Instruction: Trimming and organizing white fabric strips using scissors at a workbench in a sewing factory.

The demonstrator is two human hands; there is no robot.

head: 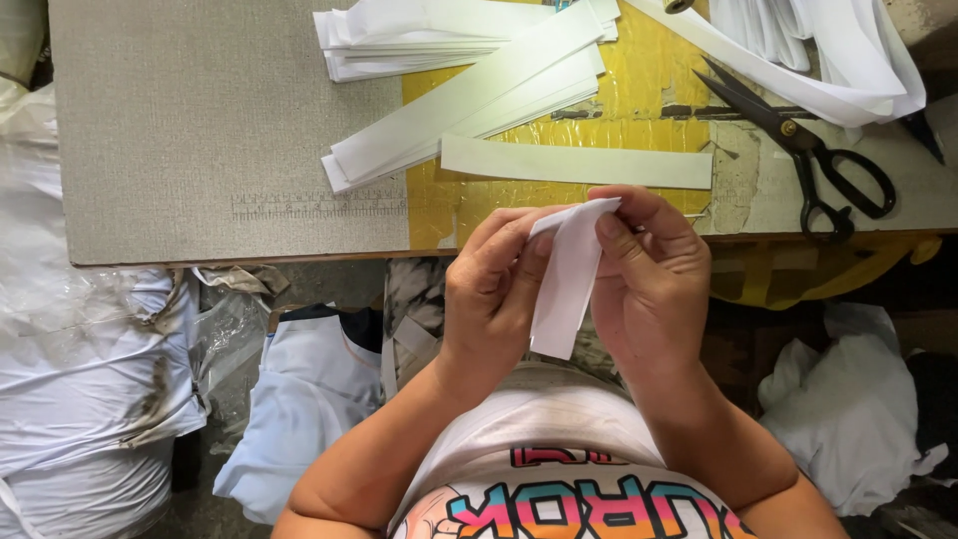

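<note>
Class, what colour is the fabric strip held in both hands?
White; the fabric strip shows best in the head view.

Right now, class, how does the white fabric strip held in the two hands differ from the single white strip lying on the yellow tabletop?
The folded white fabric strip hangs downward, pinched at its top by the left hand and right hand; the single flat white strip lies unfolded on the yellow tabletop, untouched. The held strip is doubled over and looks shorter; the flat strip stretches long, sideways. Both are white, narrow bands.

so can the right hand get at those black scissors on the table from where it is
Probably yes: the scissors lie uncovered up and right of the right hand, nothing between them. But that hand and the left hand pinch a white strip.
</note>
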